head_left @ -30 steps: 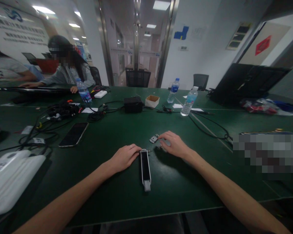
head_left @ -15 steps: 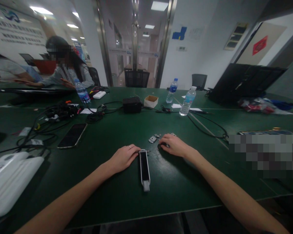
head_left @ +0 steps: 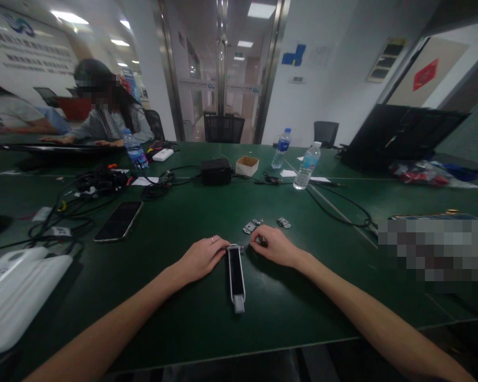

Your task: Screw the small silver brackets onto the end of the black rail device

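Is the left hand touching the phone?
No, the left hand is by the top end of the black-and-white gadget, while the phone lies apart.

the table [head_left: 175, 323] is dark green, with a pale line running across its far part. near its front edge lies a white-framed strip [head_left: 236, 273], with two metal plates [head_left: 249, 228] [head_left: 284, 223] and some tiny parts [head_left: 257, 221] beyond it. a phone [head_left: 118, 222] and a white case [head_left: 19, 297] lie to the left, near tangled cables [head_left: 99, 180]. farther back sit a black box [head_left: 216, 172], a small open carton [head_left: 247, 166] just beside it, and three upright bottles [head_left: 135, 151] [head_left: 281, 149] [head_left: 307, 167].
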Tool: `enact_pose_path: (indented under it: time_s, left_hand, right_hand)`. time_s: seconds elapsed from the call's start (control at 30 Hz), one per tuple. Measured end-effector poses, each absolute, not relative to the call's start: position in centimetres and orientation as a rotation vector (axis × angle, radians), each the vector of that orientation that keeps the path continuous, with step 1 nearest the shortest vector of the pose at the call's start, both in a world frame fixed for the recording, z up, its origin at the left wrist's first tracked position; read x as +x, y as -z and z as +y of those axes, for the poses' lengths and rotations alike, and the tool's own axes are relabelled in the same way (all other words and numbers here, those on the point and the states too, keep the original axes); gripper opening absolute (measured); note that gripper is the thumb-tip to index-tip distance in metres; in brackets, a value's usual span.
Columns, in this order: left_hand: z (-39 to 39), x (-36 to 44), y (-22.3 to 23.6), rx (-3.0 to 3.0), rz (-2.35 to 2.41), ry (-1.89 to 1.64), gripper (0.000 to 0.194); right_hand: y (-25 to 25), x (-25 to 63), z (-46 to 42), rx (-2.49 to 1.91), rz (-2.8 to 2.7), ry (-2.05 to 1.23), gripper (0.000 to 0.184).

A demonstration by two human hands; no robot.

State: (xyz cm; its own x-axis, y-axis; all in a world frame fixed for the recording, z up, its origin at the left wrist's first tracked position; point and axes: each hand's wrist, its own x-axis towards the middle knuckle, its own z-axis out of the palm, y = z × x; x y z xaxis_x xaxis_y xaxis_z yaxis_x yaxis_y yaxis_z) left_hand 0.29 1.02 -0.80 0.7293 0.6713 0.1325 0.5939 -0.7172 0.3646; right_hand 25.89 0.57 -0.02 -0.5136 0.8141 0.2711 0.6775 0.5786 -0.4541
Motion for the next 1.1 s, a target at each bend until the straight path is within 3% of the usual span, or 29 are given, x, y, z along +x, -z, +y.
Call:
enact_pose_path:
  time_s: [0.73, 1.1]
  left_hand:
    - [0.9, 0.3, 0.6, 2.612, 1.004, -0.343, 0.023]
    - [0.9, 0.3, 0.5, 2.596, 1.003, -0.339, 0.023]
  right_hand:
    - [0.3, 24.7, 0.0, -1.193, -2.274, -0.632, 0.008]
    - [0.7, 24.5, 0.4, -1.064, -2.419, -0.365, 0.014]
